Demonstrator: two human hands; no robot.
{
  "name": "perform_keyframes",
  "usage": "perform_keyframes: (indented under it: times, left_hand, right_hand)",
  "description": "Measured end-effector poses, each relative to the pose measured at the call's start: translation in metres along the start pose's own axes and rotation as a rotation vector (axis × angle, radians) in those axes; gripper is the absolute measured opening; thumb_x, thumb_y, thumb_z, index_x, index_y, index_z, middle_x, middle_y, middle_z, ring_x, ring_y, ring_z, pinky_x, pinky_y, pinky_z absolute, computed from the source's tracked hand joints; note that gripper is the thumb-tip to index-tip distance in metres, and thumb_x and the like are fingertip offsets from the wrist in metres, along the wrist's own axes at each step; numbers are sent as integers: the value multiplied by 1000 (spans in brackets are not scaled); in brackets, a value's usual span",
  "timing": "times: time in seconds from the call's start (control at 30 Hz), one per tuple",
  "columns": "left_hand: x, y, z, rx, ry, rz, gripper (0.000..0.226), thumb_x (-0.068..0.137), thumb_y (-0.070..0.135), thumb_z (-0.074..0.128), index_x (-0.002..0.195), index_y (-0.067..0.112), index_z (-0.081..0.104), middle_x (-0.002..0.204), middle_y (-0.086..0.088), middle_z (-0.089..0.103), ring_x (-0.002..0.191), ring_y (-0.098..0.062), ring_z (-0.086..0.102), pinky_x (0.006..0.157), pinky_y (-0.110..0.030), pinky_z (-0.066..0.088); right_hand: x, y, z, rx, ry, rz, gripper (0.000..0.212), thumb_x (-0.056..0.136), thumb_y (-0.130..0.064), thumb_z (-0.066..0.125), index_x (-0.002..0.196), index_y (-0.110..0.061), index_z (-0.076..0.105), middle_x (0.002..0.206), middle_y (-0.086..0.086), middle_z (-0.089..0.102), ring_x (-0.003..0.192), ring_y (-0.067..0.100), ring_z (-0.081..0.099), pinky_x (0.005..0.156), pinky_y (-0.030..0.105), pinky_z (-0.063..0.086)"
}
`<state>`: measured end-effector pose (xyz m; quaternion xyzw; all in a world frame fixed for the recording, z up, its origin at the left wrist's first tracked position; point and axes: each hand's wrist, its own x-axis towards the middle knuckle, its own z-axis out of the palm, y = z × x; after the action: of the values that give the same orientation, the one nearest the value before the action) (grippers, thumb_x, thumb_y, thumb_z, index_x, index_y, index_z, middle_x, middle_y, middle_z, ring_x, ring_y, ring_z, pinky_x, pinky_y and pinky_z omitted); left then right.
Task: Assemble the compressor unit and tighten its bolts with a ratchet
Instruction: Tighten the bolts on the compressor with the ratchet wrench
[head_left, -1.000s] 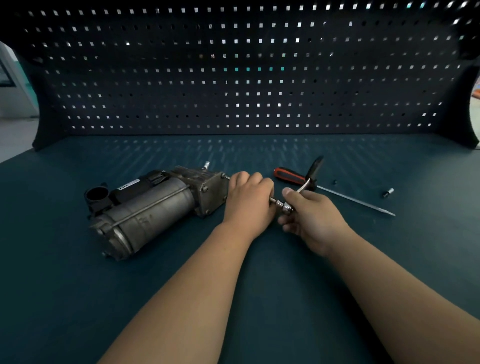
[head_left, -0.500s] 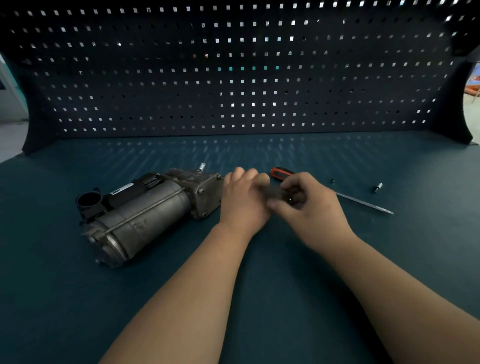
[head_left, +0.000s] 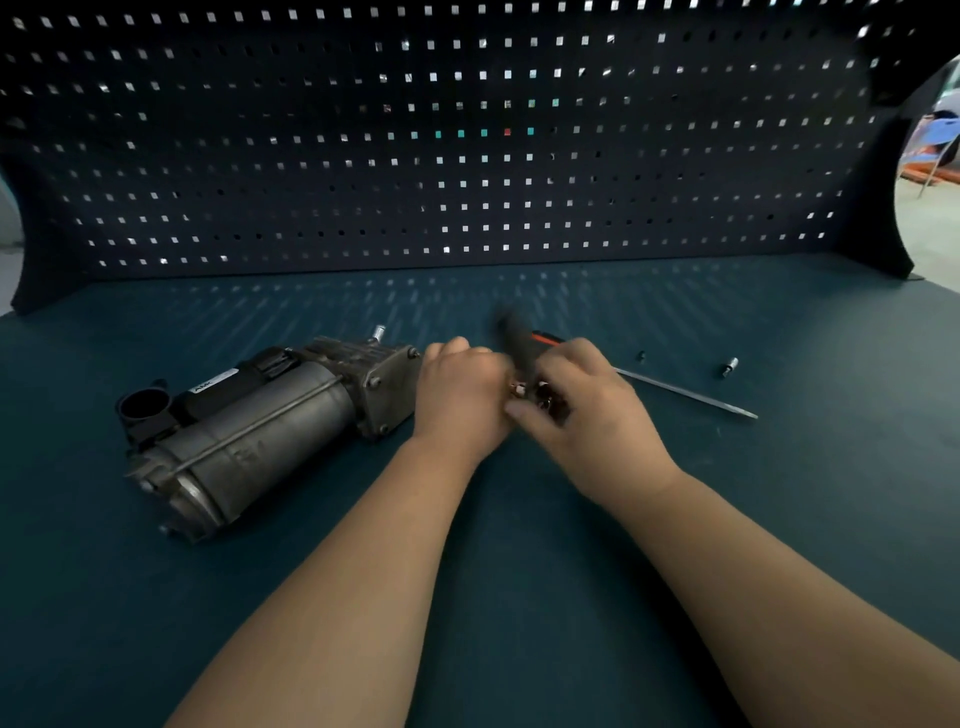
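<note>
right grip (head_left: 587, 410) clenched on ratchet (head_left: 519, 347); left grip (head_left: 462, 395) curled at compressor (head_left: 270, 421) end, can't tell what it holds. fast blurred handle could slip off hidden bolt, rounding it.

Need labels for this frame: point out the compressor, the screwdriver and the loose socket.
compressor (head_left: 270, 426), head view, on its grey cylindrical body.
screwdriver (head_left: 685, 393), head view, midway along its bare metal shaft.
loose socket (head_left: 730, 366), head view, on its silver side.

dull grey cast-metal compressor (head_left: 270, 421), matt teal bench top (head_left: 519, 597), shiny steel screwdriver shaft (head_left: 685, 393)
</note>
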<state>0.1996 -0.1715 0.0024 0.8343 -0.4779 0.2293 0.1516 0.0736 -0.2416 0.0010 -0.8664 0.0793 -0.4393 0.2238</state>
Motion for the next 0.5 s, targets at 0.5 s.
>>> perform_keyframes:
  times: [0.5]
  left_hand:
    - [-9, -7, 10, -143, 121, -2, 31, 80, 21, 65, 65, 23, 38, 68, 10, 39, 76, -17, 30, 75, -28, 18]
  right_hand:
    - [8, -4, 5, 419, -163, 851, 44, 95, -47, 46, 68, -12, 55, 50, 0, 62, 36, 15, 50, 38, 22, 39]
